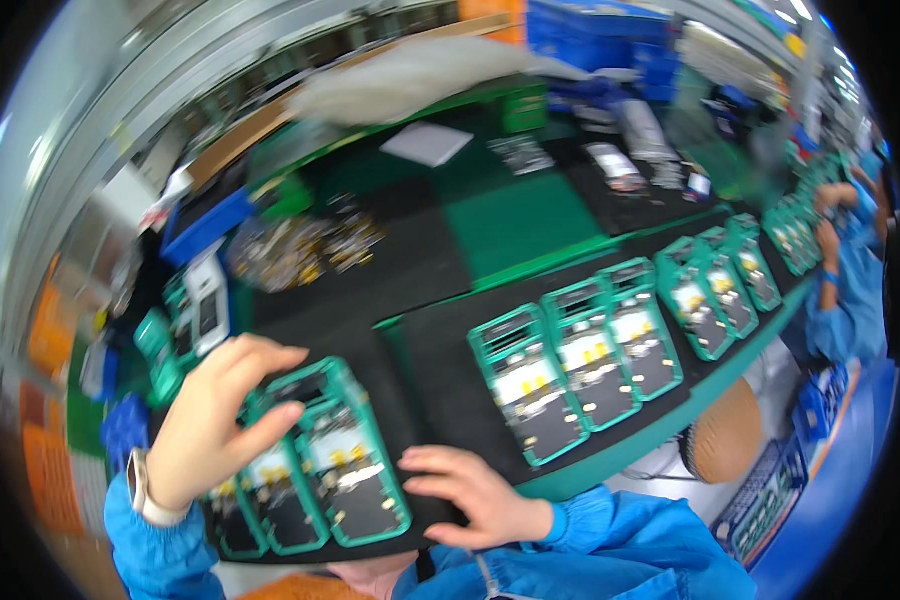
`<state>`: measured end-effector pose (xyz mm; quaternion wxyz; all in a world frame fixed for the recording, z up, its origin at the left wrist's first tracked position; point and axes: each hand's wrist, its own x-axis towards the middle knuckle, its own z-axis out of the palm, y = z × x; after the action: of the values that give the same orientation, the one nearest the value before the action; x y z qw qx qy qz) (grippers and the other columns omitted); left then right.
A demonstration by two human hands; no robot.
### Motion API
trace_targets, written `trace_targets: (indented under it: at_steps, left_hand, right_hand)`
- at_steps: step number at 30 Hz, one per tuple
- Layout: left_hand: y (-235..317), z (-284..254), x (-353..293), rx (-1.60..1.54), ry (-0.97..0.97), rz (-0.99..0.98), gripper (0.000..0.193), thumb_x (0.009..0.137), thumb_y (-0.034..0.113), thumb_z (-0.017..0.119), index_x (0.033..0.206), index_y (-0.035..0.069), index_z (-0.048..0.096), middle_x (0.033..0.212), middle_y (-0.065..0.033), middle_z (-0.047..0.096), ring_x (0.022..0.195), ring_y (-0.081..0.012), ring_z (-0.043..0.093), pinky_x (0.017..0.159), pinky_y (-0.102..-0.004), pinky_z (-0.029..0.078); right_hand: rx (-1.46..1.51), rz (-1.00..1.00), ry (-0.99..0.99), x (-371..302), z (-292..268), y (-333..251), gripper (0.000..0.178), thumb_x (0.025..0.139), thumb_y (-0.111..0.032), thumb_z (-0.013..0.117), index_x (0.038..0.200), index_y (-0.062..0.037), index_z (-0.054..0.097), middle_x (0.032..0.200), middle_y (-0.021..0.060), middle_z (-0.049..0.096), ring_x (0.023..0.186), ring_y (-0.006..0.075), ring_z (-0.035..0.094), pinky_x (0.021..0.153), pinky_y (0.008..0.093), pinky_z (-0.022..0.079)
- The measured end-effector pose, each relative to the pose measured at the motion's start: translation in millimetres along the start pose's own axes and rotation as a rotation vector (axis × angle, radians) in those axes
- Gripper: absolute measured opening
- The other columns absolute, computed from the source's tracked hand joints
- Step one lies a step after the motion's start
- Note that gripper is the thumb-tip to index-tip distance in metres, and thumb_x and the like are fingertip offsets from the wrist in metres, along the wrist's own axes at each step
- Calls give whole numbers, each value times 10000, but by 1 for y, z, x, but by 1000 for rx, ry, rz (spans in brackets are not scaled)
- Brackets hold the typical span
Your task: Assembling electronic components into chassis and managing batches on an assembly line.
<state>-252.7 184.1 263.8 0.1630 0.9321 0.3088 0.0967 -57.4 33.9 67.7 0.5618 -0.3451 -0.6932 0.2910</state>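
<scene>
Left hand [232, 415] is hovering half-open over green frames [348, 478], right hand [475, 498] open alongside, both seemingly empty; stiff-looking rims [383, 455] are offering grip.

Arches left hand [218, 408] with thumb [272, 430] parted from fingers [260, 350], wrist [170, 480] behind them; holds right hand [485, 507] to its right with fingers spread.

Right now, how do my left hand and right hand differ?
Your left hand overlaps the green frames in view; your right hand is just right of them.
A pale-banded watch shows at the left hand's wrist, none at the right hand's.
The left hand's fingers point right; the right hand's point left.
Both are bare, with blue sleeves.
</scene>
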Motion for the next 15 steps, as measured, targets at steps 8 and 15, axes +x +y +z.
trace_targets:
  at_steps: [8,15]
  left_hand:
    - [11,34,-21,292,95,104,466,710,172,753,1131,26,619,1229,-153,579,1152,-349,556,981,-449,440]
    - [45,91,-63,49,41,437,349,738,118,741,1083,89,694,1050,-70,689,878,-241,647,760,-366,487]
  right_hand:
    - [-352,3,52,-9,-114,-38,233,837,-72,695,1065,-50,652,1139,103,619,1152,319,575,938,433,469]
    - [-724,409,474,14,-334,-34,137,893,-35,599,1016,0,648,870,68,673,802,137,638,719,281,502]
